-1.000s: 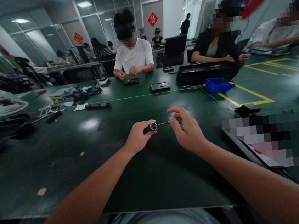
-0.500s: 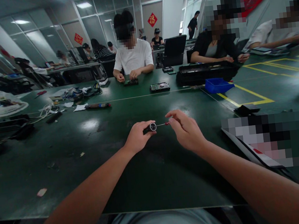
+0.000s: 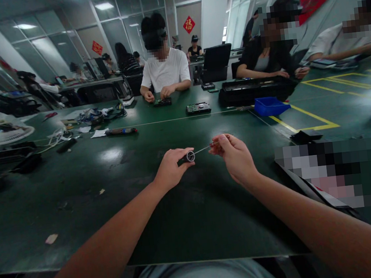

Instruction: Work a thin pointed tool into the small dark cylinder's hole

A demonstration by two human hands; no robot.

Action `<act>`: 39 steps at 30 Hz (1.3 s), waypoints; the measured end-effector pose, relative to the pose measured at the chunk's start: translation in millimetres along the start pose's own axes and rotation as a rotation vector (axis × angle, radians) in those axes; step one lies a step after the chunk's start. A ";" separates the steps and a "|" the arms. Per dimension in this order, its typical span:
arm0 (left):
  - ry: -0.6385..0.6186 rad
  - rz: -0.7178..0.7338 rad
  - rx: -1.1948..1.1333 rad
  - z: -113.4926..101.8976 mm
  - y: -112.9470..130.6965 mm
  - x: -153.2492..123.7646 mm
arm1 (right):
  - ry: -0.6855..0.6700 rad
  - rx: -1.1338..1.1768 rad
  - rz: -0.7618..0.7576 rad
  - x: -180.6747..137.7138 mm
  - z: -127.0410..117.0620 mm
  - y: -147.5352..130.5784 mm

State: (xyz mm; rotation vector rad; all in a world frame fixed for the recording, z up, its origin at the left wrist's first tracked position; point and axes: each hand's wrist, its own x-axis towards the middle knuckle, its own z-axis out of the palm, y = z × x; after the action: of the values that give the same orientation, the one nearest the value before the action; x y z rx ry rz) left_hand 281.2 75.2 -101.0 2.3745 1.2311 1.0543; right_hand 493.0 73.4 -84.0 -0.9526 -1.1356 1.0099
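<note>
My left hand (image 3: 172, 167) is closed around a small black cylindrical part (image 3: 190, 156) with a shiny ring at its end, which faces right. A screwdriver (image 3: 202, 149) with a thin metal shaft reaches from that ringed end toward my right hand (image 3: 236, 153). My right fingers are closed on its handle, which they mostly hide. The shaft tip meets the ringed opening; how deep it goes I cannot tell. Both hands are above the green table (image 3: 194, 217).
Ahead lie a hard drive (image 3: 198, 108), a blue bin (image 3: 272, 106) and a long black case (image 3: 256, 91). A pen-like tool (image 3: 121, 131) and tangled cables (image 3: 56, 139) are at left. A co-worker in a white shirt (image 3: 165, 72) sits opposite. Papers (image 3: 323, 186) lie at right.
My right hand has turned and closed more on the screwdriver, its handle end rising so the shaft now slants upward to the right. The left hand barely moved.
</note>
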 end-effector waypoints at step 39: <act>-0.046 -0.044 0.079 -0.1 -2.1 -1.0 | -0.221 -0.664 -0.475 -16.0 -3.4 -22.9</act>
State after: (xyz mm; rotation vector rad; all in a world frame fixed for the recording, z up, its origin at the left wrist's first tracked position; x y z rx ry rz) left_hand 279.6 75.7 -102.5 2.4045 1.3254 0.9496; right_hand 497.5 51.5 -66.7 -1.0186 -1.8397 0.3465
